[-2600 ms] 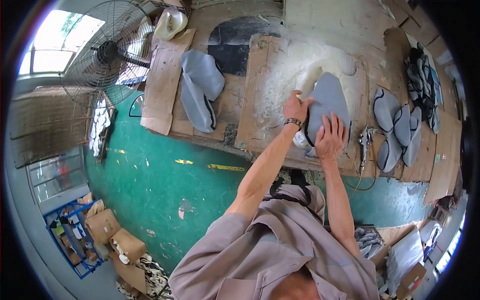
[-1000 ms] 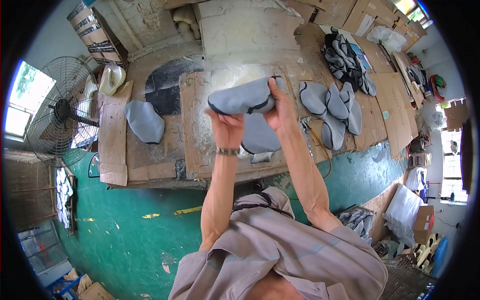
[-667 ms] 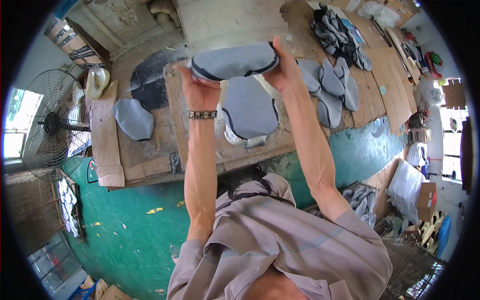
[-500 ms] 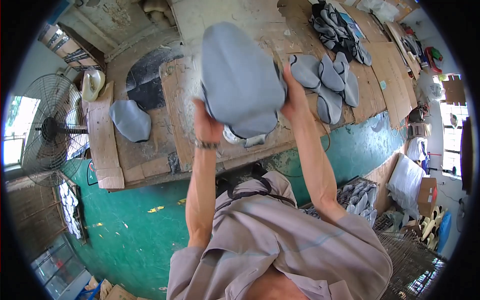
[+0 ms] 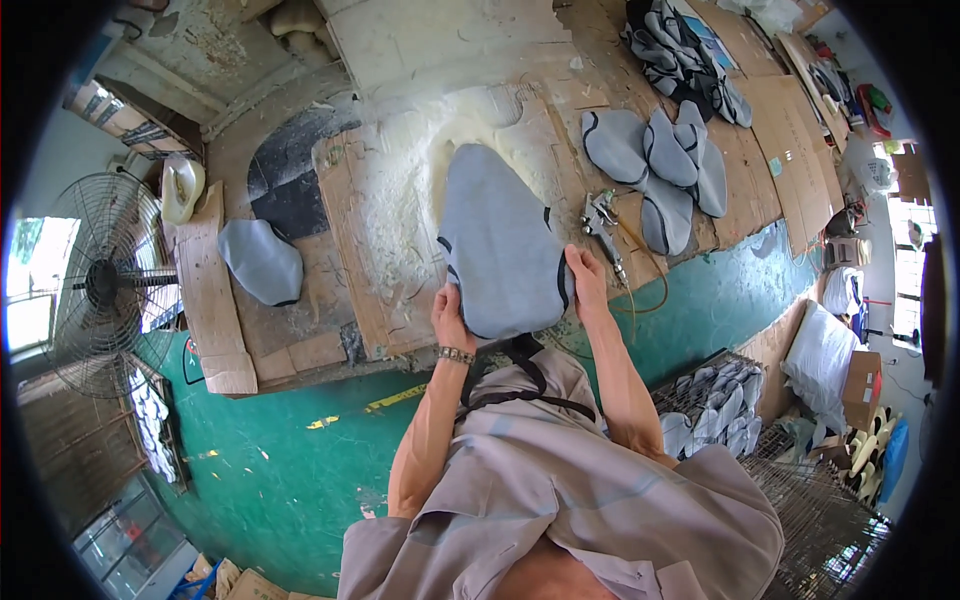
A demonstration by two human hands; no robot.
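1. The left hand (image 5: pixel 450 315), with a banded bracelet (image 5: pixel 457 355) on its wrist, is closed on the lower left edge of the big grey piece (image 5: pixel 505 240); the fingertips which go under it are hidden.
2. The right hand (image 5: pixel 587 278) is closed on the lower right edge of the same piece; how far its fingers reach beneath, I cannot tell.
3. The big grey piece is over the near side of the table (image 5: pixel 325 290), its narrow end pointing away from the person. Black edging shows at both sides; whether a second layer lies below, I cannot tell.
4. A pale crust (image 5: pixel 395 205) spreads to the left of the big grey piece and beyond it; the part underneath is covered.
5. Just right of the big grey piece lies a spray gun (image 5: pixel 603 230); the far end of its hose (image 5: pixel 665 290) is hard to follow.
6. Farther right of it, some grey covers (image 5: pixel 617 147) overlap and partly hide one another; behind these, a dark heap (image 5: pixel 675 60) is too tangled to count.
7. Well left of the big grey piece is a single grey cover (image 5: pixel 262 262), and past it a wire fan (image 5: pixel 100 275), its blades unclear.
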